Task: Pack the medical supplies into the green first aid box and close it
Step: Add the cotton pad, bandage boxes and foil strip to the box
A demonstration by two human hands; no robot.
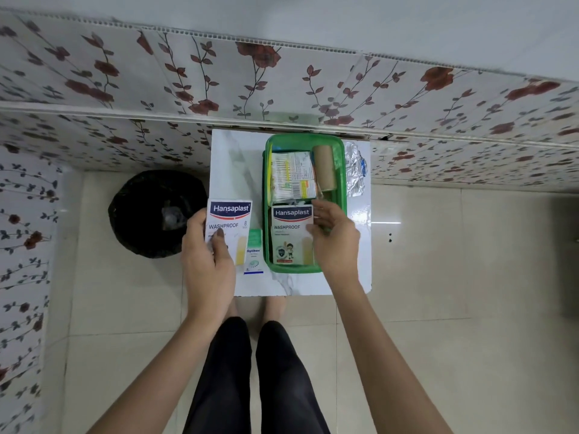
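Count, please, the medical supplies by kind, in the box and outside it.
Hansaplast plaster packs: 2 (in left hand, in green plastic first aid box)
Brown bandage roll: 1
Printed paper packet: 1
Optibex box: 1
Foil wrapper: 1
Total: 6

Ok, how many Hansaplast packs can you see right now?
2: one Hansaplast pack in the left hand, one Hansaplast pack inside the green box under the right hand. Others may be hidden.

1. Green first aid box (342, 195): open, holding a paper packet, a tan bandage roll (325, 167) and a Hansaplast pack (289, 234).
2. Second Hansaplast pack (230, 227): held just left of the box.
3. Optibex packet (253, 256): flat beside the box.
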